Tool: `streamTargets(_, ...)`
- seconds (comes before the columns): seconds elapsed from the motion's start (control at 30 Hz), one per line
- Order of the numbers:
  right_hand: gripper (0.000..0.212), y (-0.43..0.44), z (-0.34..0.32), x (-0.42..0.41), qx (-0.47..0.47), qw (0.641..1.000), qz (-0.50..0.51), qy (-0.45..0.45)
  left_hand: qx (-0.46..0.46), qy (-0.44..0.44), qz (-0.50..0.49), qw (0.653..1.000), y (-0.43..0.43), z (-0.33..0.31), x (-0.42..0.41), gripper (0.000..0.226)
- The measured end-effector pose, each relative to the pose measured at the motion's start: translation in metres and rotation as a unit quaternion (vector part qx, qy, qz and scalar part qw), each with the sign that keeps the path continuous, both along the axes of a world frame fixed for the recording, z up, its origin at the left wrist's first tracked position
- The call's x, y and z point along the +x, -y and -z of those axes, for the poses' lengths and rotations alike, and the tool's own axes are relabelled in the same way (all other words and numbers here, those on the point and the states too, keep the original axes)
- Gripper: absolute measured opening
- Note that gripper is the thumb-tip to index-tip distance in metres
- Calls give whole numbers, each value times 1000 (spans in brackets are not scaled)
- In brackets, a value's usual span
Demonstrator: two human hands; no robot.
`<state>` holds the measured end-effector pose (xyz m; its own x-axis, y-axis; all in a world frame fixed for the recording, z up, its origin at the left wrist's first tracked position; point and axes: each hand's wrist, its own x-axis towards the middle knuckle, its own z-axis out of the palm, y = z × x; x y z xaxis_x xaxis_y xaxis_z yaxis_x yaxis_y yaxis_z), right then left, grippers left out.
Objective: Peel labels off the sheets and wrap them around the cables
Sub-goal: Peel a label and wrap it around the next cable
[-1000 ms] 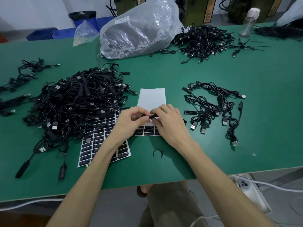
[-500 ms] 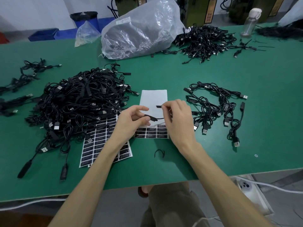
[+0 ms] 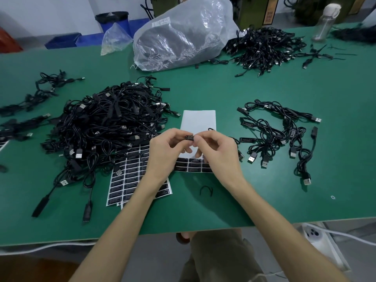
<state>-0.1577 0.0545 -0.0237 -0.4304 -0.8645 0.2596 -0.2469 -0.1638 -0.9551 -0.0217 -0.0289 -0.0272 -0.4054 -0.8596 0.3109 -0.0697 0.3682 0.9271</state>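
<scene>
A small black label [image 3: 189, 137] is held between both hands above the table. My left hand [image 3: 164, 153] pinches its left end and my right hand [image 3: 216, 152] pinches its right end, where a thin black cable [image 3: 234, 139] trails off to the right. Under my hands lies a mostly peeled white sheet [image 3: 198, 123] with a few rows of black labels [image 3: 193, 166] at its near edge. A fuller label sheet [image 3: 130, 178] lies to the left, partly under a big heap of black cables [image 3: 105, 127].
A smaller group of cables [image 3: 280, 135] lies right of the hands. On the green table [image 3: 203, 92], a clear plastic bag [image 3: 181, 35] and another cable heap [image 3: 264, 47] sit at the back. A bottle [image 3: 325, 19] stands far right. A small black twist tie [image 3: 206, 190] lies near the front.
My hands came together and lifted slightly; the label now spans between the fingertips of both hands at the cable, where earlier the right hand held it apart above the cable.
</scene>
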Motion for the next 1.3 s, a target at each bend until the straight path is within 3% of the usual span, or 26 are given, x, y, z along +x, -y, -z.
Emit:
streamTargets(0.23, 10, 3, 0, -11, 12, 988, -11, 154, 28, -21, 21, 999, 1, -2, 2, 20)
streamTargets(0.47, 9, 3, 1, -12, 12, 982, -19, 189, 26, -20, 25, 999, 1, -3, 3, 20)
streamTargets(0.67, 10, 3, 3, -11, 12, 985, -21, 168, 26, -13, 26, 999, 3, -1, 3, 18)
streamTargets(0.83, 12, 4, 6, -8, 12, 998, -7, 59, 20, -2, 35, 999, 4, 0, 3, 9)
streamTargets(1.0, 11, 4, 6, -5, 4, 1000, 9, 16, 11, 16, 35, 999, 3, 1, 1, 5)
streamTargets(1.3, 9, 4, 4, -5, 15, 999, 3, 35, -11, 29, 49, 998, 5, 3, 0, 4)
